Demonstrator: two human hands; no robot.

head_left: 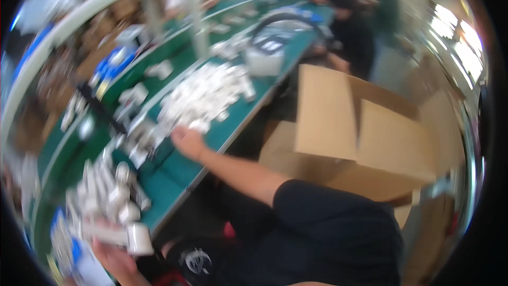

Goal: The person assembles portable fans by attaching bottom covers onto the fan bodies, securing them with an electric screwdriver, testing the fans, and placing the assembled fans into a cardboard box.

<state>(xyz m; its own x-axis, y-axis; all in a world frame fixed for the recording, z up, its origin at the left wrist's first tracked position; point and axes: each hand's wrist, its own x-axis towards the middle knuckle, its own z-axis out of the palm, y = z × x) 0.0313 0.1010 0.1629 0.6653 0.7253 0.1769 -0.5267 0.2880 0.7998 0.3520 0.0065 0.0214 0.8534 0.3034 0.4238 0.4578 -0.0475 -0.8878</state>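
My left hand (114, 259), at the lower left, is closed around a long white plastic part (138, 239) with a thick cylindrical end. Beside it lies a heap of similar long white parts (108, 190) on the green bench. My right hand (188, 142) reaches across to the near edge of a pile of small white plastic pieces (206, 95). Its fingers look curled together, and blur hides whatever they may hold. A cluster of shiny small items (143, 140), too blurred to name, lies left of my right hand.
Large open cardboard boxes (328, 111) stand at the right of the green bench (174, 180). A pale rail (74, 18) curves over the left side. Farther along, a white container (264, 62) sits on the bench, and a person in black (352, 37) is at its side.
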